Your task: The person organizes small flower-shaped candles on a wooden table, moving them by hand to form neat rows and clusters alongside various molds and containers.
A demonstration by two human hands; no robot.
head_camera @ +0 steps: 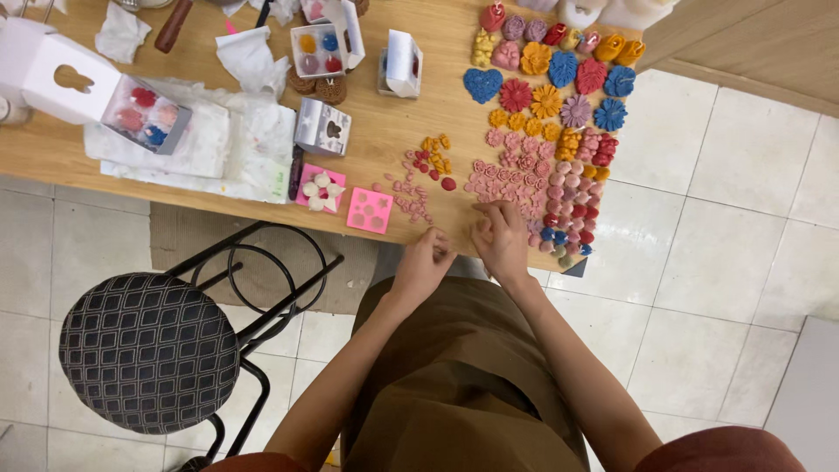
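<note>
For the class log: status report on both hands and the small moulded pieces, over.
Left hand at table edge, grip unclear. Right hand on pink moulded pieces. Pink mould left of hands, nothing blocking.

On the table (376, 149), moulded flowers (546, 96) fill the right end, two silicone moulds (345, 199) lie near the front edge, and boxes (87, 87) stand toward the left end
</note>
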